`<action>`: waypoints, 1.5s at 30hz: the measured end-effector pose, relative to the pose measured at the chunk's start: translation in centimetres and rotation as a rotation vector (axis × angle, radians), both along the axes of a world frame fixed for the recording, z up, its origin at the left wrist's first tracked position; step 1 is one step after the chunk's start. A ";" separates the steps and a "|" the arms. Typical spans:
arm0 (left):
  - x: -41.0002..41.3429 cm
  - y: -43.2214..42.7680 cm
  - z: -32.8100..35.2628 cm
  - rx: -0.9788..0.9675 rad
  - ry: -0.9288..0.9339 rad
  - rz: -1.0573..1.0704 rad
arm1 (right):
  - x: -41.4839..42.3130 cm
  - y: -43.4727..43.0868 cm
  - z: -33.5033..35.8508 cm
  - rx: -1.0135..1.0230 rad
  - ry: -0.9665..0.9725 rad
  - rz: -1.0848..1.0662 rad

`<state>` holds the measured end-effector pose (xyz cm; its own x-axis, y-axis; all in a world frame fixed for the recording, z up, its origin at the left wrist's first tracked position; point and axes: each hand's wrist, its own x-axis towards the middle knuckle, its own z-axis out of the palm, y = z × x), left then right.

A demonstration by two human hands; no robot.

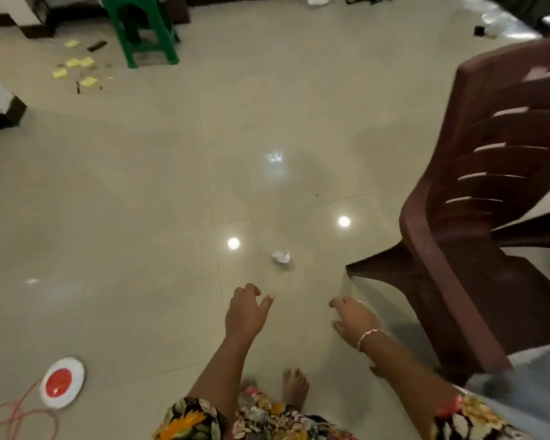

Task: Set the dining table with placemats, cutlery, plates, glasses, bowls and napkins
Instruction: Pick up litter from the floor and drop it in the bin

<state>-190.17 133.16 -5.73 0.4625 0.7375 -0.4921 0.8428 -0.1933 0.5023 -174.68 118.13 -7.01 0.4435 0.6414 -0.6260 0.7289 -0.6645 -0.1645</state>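
I look down at a glossy beige tiled floor. My left hand [246, 311] reaches forward with fingers apart and holds nothing. My right hand [354, 319], with a ring and a wrist chain, is also spread and empty, just left of a brown plastic chair [477, 198]. A small crumpled white paper or napkin [281, 257] lies on the floor a little beyond both hands. No table, plates, cutlery or glasses are in view.
A green plastic stool [140, 30] stands at the far left, with yellow paper scraps [73, 69] scattered near it. A round white and red extension socket [62, 382] with an orange cord lies at the lower left. My bare foot [294, 387] is below.
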 end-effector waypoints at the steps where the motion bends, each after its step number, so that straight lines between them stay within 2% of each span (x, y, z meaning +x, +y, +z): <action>1: 1.2 1.4 -1.1 -0.026 -0.019 0.063 | 1.2 1.9 -0.9 -0.006 -0.001 0.009; 6: 6.8 7.2 -10.3 -0.199 -0.085 0.368 | 6.4 11.2 -10.0 -0.039 0.012 0.007; 10: 9.7 11.2 -20.1 -0.347 -0.177 0.551 | 9.6 18.5 -21.3 -0.054 0.076 -0.056; 15: 11.2 15.3 -30.0 -0.607 -0.317 0.922 | 11.9 26.5 -35.5 -0.033 0.103 -0.062; 18: 12.8 17.9 -32.5 -0.599 -0.329 1.043 | 12.5 29.5 -43.1 -0.037 0.064 -0.034; 21: 14.8 20.2 -32.5 -0.637 -0.383 1.039 | 12.6 31.2 -49.2 -0.099 -0.042 0.027; 25: 15.3 21.5 -33.0 -0.652 -0.429 1.060 | 12.7 31.6 -54.3 -0.200 -0.014 -0.103; 30: 15.9 20.6 -33.7 -0.676 -0.394 0.987 | 13.4 30.6 -52.7 -0.055 -0.003 -0.200; 33: 15.9 18.7 -33.8 -0.638 -0.377 0.856 | 12.6 28.9 -47.9 0.146 -0.095 -0.123; 36: 15.4 17.2 -32.4 -0.413 -0.372 0.494 | 10.3 26.2 -42.2 0.429 -0.165 -0.046; 38: 14.5 16.1 -31.6 -0.254 -0.297 0.205 | 8.5 24.1 -38.5 0.581 -0.163 -0.062; 39: 14.1 15.5 -30.9 -0.222 -0.250 0.129 | 7.6 23.0 -36.5 0.654 -0.156 -0.094; 41: 13.1 13.5 -29.1 -0.308 -0.219 0.119 | 5.8 20.9 -32.5 0.793 -0.120 -0.230; 45: 10.8 7.9 -23.2 -0.773 -0.527 0.430 | 1.7 17.0 -25.3 0.979 0.011 -0.591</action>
